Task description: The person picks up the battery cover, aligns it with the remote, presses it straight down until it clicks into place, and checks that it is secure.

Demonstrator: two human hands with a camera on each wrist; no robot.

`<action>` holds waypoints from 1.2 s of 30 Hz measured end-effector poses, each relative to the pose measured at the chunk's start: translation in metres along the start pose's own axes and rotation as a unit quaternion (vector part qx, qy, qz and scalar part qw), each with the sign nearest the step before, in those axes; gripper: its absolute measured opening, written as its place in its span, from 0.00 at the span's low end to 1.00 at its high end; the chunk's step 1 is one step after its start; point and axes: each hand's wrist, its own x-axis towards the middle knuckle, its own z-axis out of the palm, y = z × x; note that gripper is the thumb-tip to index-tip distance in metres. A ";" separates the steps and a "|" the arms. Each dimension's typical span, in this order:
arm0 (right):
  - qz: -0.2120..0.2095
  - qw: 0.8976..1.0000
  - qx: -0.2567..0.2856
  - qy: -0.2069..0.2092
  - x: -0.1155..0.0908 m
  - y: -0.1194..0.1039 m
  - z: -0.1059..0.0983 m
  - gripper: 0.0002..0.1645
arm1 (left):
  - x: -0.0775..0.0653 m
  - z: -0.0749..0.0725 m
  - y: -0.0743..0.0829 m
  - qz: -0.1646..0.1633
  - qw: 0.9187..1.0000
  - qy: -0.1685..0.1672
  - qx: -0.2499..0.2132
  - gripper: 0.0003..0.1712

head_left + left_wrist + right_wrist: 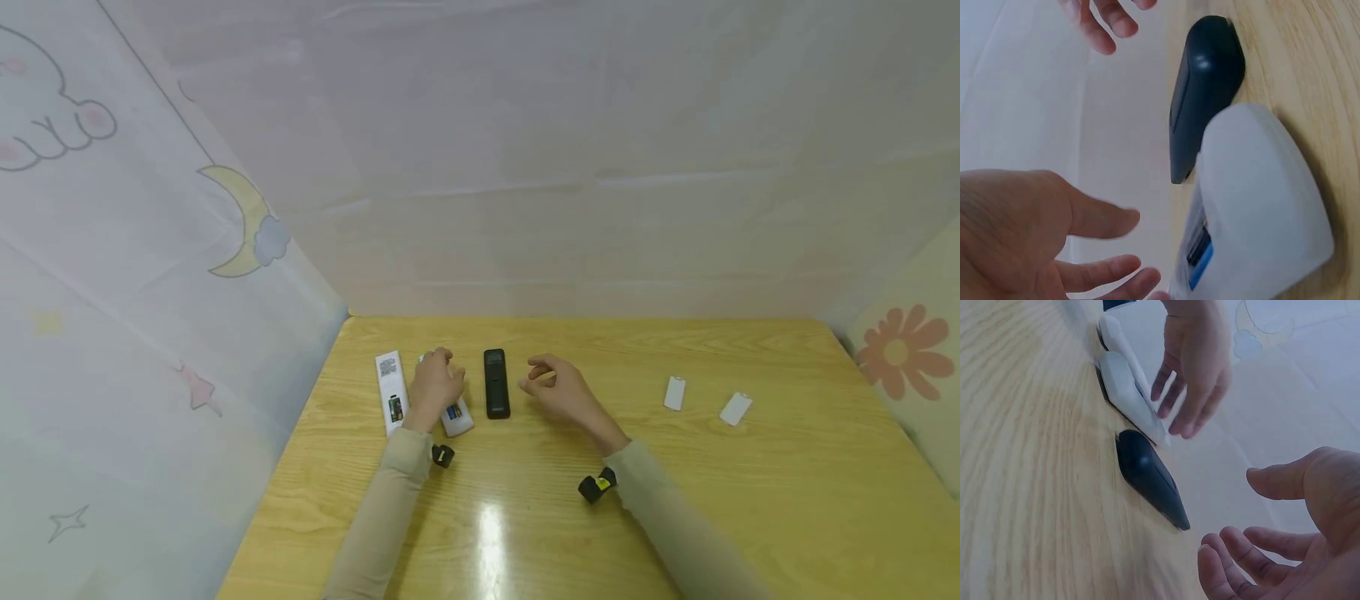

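Observation:
Three remote controls lie back side up on the wooden table. My left hand (432,387) is over the middle white remote (461,425), its fingers loosely bent with nothing between them; blue batteries show in that remote's uncovered compartment. Left of it, another white remote (390,375) has batteries in its uncovered compartment. The black remote (497,392) lies between my hands, with its back cover on. Just right of it, my right hand (562,390) hovers with relaxed, parted fingers and holds nothing. In the right wrist view both hands are apart from the black remote (1144,469).
Two small white battery covers (675,393) lie apart on the right side of the wooden table (570,550). A printed cloth (525,250) hangs behind the table's back edge and along its sides. Each wrist wears a small black camera (597,485).

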 end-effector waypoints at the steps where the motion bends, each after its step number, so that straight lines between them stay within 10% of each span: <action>1: -0.001 1.000 0.003 0.001 0.000 0.002 -0.003 0.35 | 0.000 0.000 -0.001 -0.004 1.000 0.007 0.006 0.27; 12: -0.001 1.000 -0.007 0.027 -0.003 0.015 -0.030 0.34 | 0.004 0.000 -0.012 -0.064 0.997 0.025 0.044 0.33; 36: 0.001 0.997 -0.011 0.076 -0.010 0.027 -0.072 0.35 | 0.018 -0.009 -0.022 -0.118 0.992 -0.020 -0.028 0.57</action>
